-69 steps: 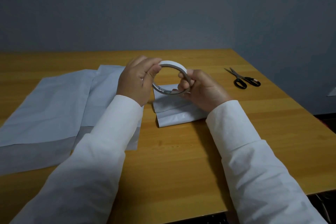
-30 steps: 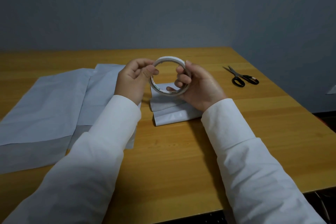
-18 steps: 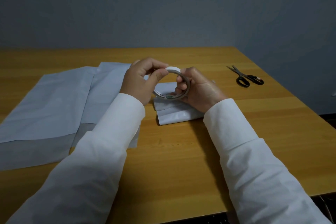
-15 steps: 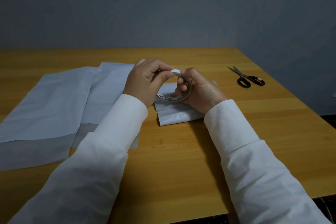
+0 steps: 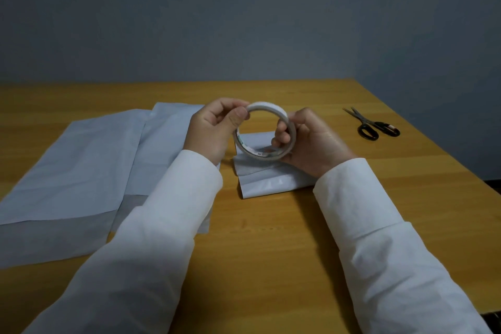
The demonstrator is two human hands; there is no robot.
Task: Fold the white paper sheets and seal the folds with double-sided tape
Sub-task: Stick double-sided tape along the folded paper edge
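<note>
A white ring of double-sided tape [image 5: 264,107] is held upright above the table, its hole facing me. My right hand [image 5: 311,141] grips the ring's right side, fingers curled through the hole. My left hand [image 5: 217,130] pinches the ring's upper left rim with thumb and fingers. Under the ring lies a small folded white paper [image 5: 267,183], partly hidden by my hands. Large white paper sheets [image 5: 81,171] lie flat and overlapping to the left, partly under my left sleeve.
Black-handled scissors [image 5: 372,126] lie on the wooden table [image 5: 271,252] at the right, near its right edge. A grey wall stands behind the table's far edge.
The tape ring has been tilted back up from a flatter pose to face me, raised slightly. My left thumb and fingers have shifted along its upper rim.
</note>
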